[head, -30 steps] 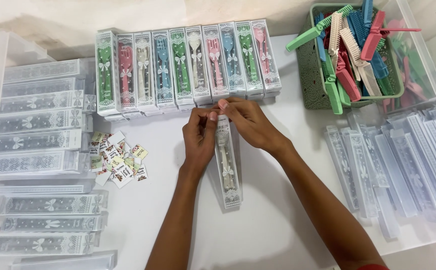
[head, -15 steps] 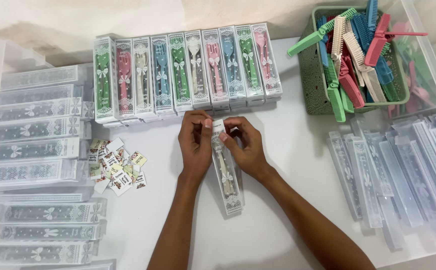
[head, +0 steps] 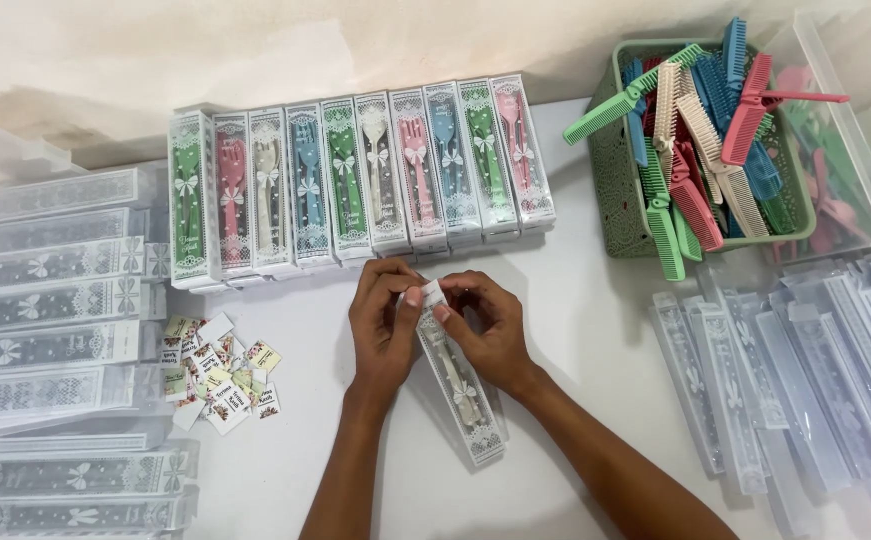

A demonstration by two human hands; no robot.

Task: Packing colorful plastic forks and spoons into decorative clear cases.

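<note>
Both hands, left hand (head: 383, 322) and right hand (head: 487, 325), pinch closed on the top end of a clear box (head: 458, 380) on the worktop (head: 595, 300). Behind the box stands a row of filled boxes (head: 360, 180); left of it lie small cards (head: 217, 370); a comb basket (head: 700, 150) is far right.

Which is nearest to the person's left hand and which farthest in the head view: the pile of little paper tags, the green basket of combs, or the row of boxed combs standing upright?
From the left hand:
1. Row of boxed combs, just beyond the fingertips.
2. Pile of little paper tags, on the table to its left.
3. Green basket of combs, far off at upper right.
</note>
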